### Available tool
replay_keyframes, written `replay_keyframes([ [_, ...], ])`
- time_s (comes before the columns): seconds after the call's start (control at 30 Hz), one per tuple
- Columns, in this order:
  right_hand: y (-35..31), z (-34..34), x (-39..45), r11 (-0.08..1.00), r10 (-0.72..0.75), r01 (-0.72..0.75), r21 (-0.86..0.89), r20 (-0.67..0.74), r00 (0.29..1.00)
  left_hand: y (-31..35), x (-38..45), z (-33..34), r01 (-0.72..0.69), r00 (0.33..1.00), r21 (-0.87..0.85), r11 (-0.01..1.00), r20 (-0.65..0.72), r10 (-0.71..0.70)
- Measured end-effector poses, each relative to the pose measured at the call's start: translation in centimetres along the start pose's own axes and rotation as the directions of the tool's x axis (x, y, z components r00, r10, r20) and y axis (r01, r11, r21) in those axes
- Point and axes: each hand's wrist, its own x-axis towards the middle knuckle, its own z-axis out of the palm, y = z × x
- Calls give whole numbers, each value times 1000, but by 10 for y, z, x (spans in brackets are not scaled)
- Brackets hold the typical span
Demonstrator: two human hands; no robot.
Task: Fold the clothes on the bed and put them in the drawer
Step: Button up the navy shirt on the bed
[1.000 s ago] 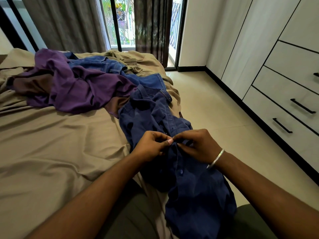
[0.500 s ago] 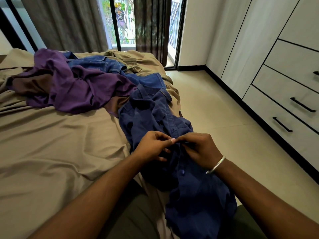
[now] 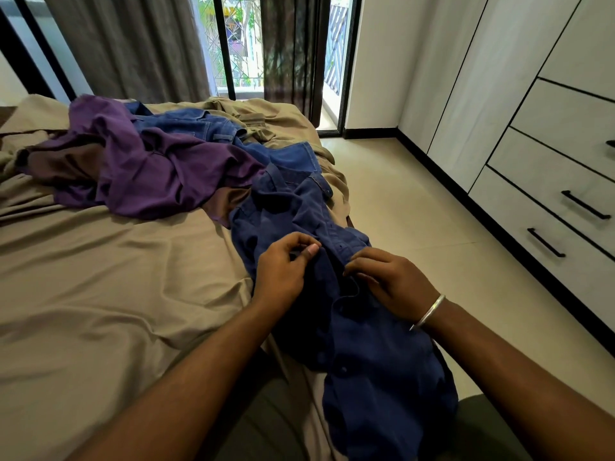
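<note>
- Both hands are set on the blue shirt (image 3: 332, 294) at the near edge of the bed (image 3: 100, 294): cloth is pinched between thumb and fingers of the left hand (image 3: 283, 271), and the front placket is gripped by the curled right hand (image 3: 392, 281).
- Half the shirt hangs off the bed toward the floor; it could be dragged down if the grip slips.
- A purple garment (image 3: 149, 168) and jeans (image 3: 206, 124), farther up the bed, are left unfolded; the drawers (image 3: 549, 194) beside the bed are closed.
- No brand, label or writing can be read.
</note>
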Motion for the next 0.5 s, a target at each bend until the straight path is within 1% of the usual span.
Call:
replay_keyframes([
  [0.03,-4,0,3,999,18,-18,31,-2,1000,-1,1,-1,-4,1000,-16,1000,-11,4],
  [0.1,-11,0,9,992,51,-51,119,3,999,-2,2,0,-4,1000,-10,1000,11,4],
  [0.17,-16,1,12,983,66,-75,169,61,996,-3,1,2,-3,999,-4,1000,34,3],
  [0.27,-18,5,17,986,72,-93,138,149,986,-2,0,2,-7,999,-25,1000,46,8],
  [0.37,-21,8,20,987,79,-96,129,129,989,0,-1,2,13,998,-83,996,70,-8],
  [0.43,-26,9,19,987,65,-81,136,117,991,0,-3,3,17,995,-84,996,96,-9],
  [0.5,-29,10,16,988,58,-73,137,111,992,1,-3,4,17,988,-85,996,157,-3],
])
